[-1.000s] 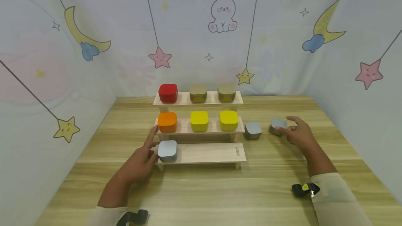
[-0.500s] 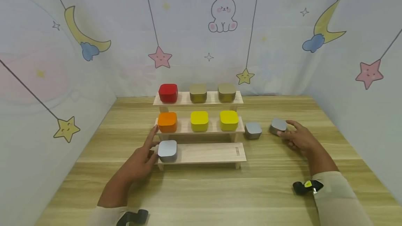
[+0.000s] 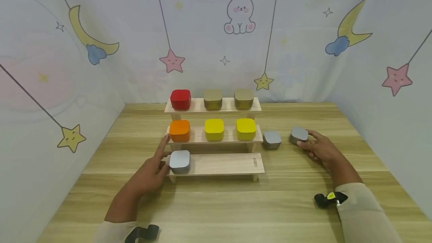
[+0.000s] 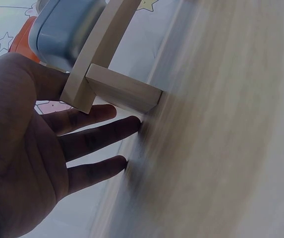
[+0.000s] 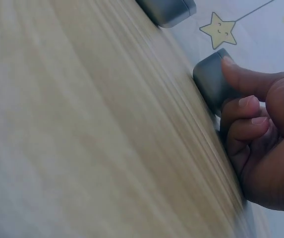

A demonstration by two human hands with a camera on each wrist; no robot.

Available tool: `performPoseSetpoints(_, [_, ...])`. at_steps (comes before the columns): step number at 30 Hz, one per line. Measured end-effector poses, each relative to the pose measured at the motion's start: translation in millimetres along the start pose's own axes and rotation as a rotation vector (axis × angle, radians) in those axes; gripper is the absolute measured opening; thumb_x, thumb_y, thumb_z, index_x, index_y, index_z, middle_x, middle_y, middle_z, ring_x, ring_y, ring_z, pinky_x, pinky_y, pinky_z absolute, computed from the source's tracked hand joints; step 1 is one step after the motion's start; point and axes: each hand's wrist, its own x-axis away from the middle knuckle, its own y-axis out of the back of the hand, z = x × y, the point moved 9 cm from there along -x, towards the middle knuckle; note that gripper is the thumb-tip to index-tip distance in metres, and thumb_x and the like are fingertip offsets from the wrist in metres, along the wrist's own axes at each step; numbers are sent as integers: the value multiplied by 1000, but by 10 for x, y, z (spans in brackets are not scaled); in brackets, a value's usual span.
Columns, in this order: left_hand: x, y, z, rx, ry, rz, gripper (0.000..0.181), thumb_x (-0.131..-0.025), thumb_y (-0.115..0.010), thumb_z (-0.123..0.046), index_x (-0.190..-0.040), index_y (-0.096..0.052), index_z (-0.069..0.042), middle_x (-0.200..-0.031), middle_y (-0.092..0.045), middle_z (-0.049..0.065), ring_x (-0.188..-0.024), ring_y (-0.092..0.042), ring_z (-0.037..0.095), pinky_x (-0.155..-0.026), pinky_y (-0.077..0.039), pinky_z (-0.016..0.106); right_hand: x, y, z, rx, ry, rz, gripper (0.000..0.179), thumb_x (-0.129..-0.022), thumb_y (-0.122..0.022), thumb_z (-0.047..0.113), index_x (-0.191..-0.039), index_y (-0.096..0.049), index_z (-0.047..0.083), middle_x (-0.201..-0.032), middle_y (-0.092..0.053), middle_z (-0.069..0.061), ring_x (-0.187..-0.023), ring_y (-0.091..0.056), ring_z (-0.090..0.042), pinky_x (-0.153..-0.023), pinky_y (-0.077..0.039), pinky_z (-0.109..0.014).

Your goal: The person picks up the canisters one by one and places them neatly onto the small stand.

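On the right of the table, my right hand (image 3: 322, 147) pinches a grey rounded-square box (image 3: 299, 134) at its right side, thumb in front. In the right wrist view the thumb lies along this grey box (image 5: 212, 82), with other fingers curled below. A second grey box (image 3: 272, 140) stands just left of it. At the left end of a three-step wooden rack (image 3: 221, 164), my left hand (image 3: 152, 173) rests with fingers fairly straight. Its index finger reaches the middle step, beside an orange box (image 3: 180, 131). Another grey box (image 3: 180, 161) sits on the lowest step beside that hand.
A red box (image 3: 180, 99) and two gold-tan boxes (image 3: 213, 99) stand on the top step. Two yellow boxes (image 3: 214, 129) share the middle step with the orange one. Behind the wood-patterned table (image 3: 216, 209) hangs a printed white cloth (image 3: 202, 29).
My right thumb and fingers have drawn back from the front of the grey box to its right side. The box stays in place, and my left hand has not moved.
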Motion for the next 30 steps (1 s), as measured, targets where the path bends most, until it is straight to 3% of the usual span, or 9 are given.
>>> performPoseSetpoints(8, [6,8,9,-4,6,1,100,-111,-54,-5,-175,15,-37,-168,-47,28,-130,-72,47,-116,-52,65,-19,-6,16,-18,-1,-16,86,-111,-66,31,-175,-15,5,-70,-52,9,-59,-47,-7,-54,-45,-26])
performPoseSetpoints(30, [-6,7,4,0,-25,-13,100,-109,-55,-2,-176,12,-34,-168,-46,29,-126,-74,45,-116,-51,66,38,51,47,-90,13,-79,88,-113,-60,41,-177,-8,9,-85,-63,11,-66,-53,-9,-60,-50,-27])
